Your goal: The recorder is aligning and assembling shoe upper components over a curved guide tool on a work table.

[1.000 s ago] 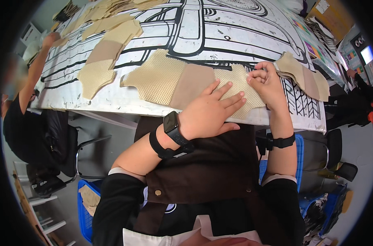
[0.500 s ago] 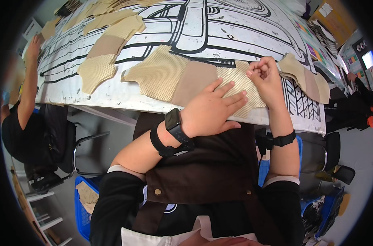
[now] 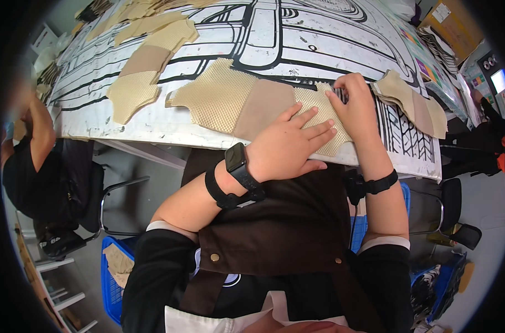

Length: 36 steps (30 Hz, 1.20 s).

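A beige mesh fabric piece with a smooth tan middle panel lies along the table's near edge. My left hand rests flat on its right mesh part, fingers spread. At the upper right edge of this piece, my right hand has its thumb and fingers curled together. A small dark patch shows between the fingers; what they hold, if anything, I cannot make out. Right of that hand lies a small stack of similar fabric pieces. Another stack of beige and tan pieces lies farther left.
The white table bears bold black line drawings. More beige pieces lie at its far left. A co-worker's arm is at the left edge. Blue baskets stand below, and chairs stand on both sides.
My right hand has moved slightly left onto the fabric's edge, its thumb now lower and apart from the forefinger. My left hand is almost still. The co-worker's hand has drawn back from the table.
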Available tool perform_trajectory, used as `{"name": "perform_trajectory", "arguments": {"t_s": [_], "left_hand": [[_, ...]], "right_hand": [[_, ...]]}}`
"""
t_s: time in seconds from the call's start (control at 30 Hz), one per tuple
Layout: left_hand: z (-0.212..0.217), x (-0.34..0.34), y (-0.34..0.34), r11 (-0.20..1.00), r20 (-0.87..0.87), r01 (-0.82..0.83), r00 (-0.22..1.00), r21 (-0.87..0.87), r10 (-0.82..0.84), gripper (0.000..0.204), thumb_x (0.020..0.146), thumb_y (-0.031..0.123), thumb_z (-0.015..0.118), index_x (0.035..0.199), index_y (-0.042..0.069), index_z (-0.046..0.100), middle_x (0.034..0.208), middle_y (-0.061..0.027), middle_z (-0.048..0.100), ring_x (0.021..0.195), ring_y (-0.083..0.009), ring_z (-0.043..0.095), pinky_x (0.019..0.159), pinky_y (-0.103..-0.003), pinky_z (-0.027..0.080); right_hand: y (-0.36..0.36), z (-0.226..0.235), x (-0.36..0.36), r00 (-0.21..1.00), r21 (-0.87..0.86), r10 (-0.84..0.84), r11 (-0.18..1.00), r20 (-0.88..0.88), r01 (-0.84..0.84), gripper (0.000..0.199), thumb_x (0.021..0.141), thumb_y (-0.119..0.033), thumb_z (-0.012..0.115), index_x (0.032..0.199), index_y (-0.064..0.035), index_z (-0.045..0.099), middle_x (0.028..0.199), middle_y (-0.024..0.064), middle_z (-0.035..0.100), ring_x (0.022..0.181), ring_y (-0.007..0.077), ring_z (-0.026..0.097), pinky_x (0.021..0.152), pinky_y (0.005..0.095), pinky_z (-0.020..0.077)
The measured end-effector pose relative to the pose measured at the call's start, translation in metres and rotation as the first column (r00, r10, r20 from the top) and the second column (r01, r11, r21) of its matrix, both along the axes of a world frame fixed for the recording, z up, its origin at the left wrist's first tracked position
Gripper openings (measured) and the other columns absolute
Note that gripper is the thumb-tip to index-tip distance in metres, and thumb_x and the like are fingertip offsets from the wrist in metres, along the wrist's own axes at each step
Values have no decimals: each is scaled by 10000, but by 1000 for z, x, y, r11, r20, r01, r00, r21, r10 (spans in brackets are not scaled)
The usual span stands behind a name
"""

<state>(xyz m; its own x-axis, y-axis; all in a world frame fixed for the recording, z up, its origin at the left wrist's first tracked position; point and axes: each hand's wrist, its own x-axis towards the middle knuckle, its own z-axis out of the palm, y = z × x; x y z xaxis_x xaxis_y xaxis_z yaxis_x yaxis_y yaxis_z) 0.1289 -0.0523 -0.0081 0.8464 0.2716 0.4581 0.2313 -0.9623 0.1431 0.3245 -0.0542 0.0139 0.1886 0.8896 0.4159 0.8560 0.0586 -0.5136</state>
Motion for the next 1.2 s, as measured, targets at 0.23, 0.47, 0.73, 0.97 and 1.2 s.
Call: {"name": "perform_trajectory", "arguments": {"t_s": [0.23, 0.47, 0.73, 0.97, 1.2], "left_hand": [[-3, -2, -1, 999, -11, -29, 1000, 17, 29, 574, 840, 471, 549, 1278, 105, 491, 1265, -49, 525, 1233, -295, 427, 1062, -451, 271], [17, -13, -10, 999, -20, -31, 999, 37, 32, 512, 856, 463, 532, 1186, 72, 550, 1193, -94, 565, 1187, -292, 473, 1031, -428, 325], [65, -117, 104, 944, -103, -307, 950, -124, 295, 777, 789, 394, 675, 1362, -12, 343, 1355, -240, 409, 1251, -339, 414, 1026, -365, 350], [46, -143, 144, 402, -202, -327, 925, -855, 321, 699, 766, 220, 740, 1334, -6, 401, 1147, -131, 573, 1060, -163, 554, 888, -257, 438], [45, -131, 110, 262, 60, -9, 966, -965, 253, 287, 768, -3, 704, 993, 57, 536, 938, 4, 576, 841, -53, 556, 754, -190, 454]], "right_hand": [[-27, 4, -10, 865, 114, 265, 933, 426, -342, 318, 864, -110, 511, 1160, -3, 560, 1231, 155, 550, 1103, 326, 530, 944, 392, 416], [-33, -9, -11, 850, -233, 315, 944, 422, -234, 521, 966, -348, 314, 1372, -25, 357, 1415, 142, 373, 1325, 266, 332, 1096, 430, 196], [-36, -5, -15, 819, -257, 229, 961, 526, -103, 727, 883, -494, 465, 1404, -22, 281, 1462, 176, 272, 1349, 358, 253, 1090, 506, 160], [-22, 38, -19, 964, -375, 247, 906, 94, -196, 1002, 763, -517, 634, 1414, 63, 138, 1427, 286, 263, 1310, 385, 325, 1063, 386, 286], [-10, 28, 19, 958, -490, 175, 830, -227, -268, 1050, 631, -349, 796, 1398, 78, 222, 1108, 146, 512, 953, 215, 493, 864, 277, 411]]}}
